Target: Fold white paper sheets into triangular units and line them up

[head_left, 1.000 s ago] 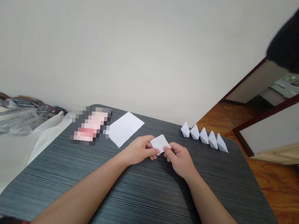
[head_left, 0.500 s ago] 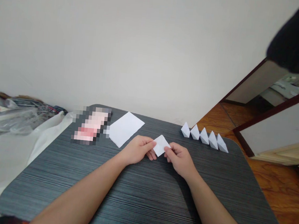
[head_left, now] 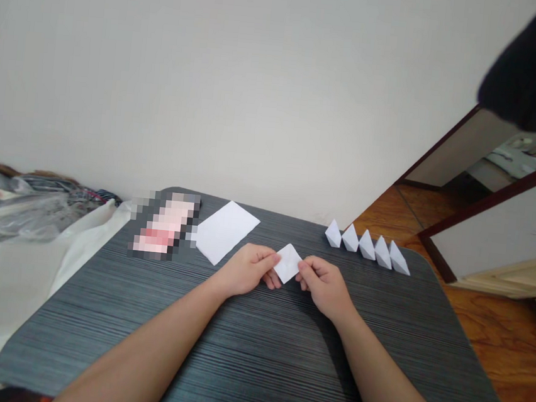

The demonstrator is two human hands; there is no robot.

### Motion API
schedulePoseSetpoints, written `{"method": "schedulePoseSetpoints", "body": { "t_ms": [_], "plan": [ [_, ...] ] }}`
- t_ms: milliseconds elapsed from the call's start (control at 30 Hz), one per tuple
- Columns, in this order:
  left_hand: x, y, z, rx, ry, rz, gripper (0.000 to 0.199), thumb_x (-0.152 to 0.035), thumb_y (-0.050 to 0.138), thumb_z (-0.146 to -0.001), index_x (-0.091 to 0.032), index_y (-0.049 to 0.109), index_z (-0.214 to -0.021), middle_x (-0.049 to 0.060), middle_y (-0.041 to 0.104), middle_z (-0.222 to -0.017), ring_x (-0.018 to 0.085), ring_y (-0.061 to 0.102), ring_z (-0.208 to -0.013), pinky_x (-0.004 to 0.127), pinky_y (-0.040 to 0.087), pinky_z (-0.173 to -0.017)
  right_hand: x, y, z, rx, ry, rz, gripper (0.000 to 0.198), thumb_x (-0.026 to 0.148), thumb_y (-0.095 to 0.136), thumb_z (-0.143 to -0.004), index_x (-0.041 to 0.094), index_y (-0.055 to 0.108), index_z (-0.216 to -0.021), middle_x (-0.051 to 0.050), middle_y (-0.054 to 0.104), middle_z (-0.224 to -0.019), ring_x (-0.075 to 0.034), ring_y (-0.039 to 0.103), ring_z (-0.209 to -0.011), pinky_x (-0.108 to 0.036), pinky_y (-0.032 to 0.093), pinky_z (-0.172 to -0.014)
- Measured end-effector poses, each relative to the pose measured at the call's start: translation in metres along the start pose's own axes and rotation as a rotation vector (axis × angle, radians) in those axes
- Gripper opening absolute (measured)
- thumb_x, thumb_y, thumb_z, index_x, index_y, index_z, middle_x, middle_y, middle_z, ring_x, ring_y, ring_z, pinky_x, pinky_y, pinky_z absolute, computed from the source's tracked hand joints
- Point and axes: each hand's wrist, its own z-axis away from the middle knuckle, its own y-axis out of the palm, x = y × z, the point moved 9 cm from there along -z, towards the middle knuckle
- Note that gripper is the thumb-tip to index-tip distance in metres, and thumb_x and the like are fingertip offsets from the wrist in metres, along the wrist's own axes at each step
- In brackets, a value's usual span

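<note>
A small folded white paper square (head_left: 287, 264), turned like a diamond, is held between both hands above the dark table (head_left: 253, 351). My left hand (head_left: 251, 269) pinches its left corner, thumb on top and fingers underneath. At the right corner, my right hand (head_left: 325, 285) grips the paper between thumb and fingers. Faint crease lines show on the paper's face. Several folded white paper shapes (head_left: 367, 244), pointed at the top, stand in a row at the back right of the table.
Flat white paper sheets (head_left: 228, 232) lie behind my left hand. Left of them is a blurred-out pinkish object (head_left: 161, 225). Beyond the table's left edge are plastic bags and cloth (head_left: 44, 205). A pale wall (head_left: 260, 86) rises behind; wooden floor (head_left: 506, 337) shows at right.
My right thumb has slid outward from the paper's face to its right corner. The paper has barely shifted, and the left hand keeps its pinch.
</note>
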Motion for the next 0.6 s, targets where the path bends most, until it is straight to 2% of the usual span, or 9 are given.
{"method": "schedulePoseSetpoints", "body": {
  "t_ms": [167,500,600],
  "plan": [
    [0.000,-0.002,0.000,-0.003,0.010,0.003,0.039,-0.042,0.042,-0.088,-0.009,0.059,-0.079,0.009,0.066,-0.066,0.013,0.061,-0.055,0.027,0.050,-0.056,-0.002,-0.002,0.000,-0.026,0.017,-0.006,0.032,0.036,0.045,-0.089,0.017,0.057,-0.066,0.002,0.052,-0.051,-0.011,0.048,-0.048,-0.023,0.037,-0.051],
    [-0.005,0.004,0.000,0.030,0.045,-0.033,0.032,-0.039,0.048,-0.085,-0.009,0.059,-0.083,0.006,0.064,-0.068,0.012,0.059,-0.056,0.023,0.048,-0.053,0.008,0.008,0.003,0.101,-0.035,0.026,0.031,0.031,0.045,-0.089,0.017,0.055,-0.063,0.002,0.052,-0.053,-0.010,0.048,-0.049,-0.023,0.037,-0.052],
    [-0.005,0.003,0.000,0.016,0.045,-0.043,0.032,-0.039,0.046,-0.086,-0.010,0.058,-0.080,0.005,0.063,-0.066,0.011,0.058,-0.054,0.023,0.048,-0.053,0.007,0.009,0.003,0.083,-0.051,-0.022,0.022,0.029,0.047,-0.089,0.017,0.058,-0.073,0.002,0.052,-0.055,-0.010,0.048,-0.050,-0.023,0.038,-0.052]
  ]
}}
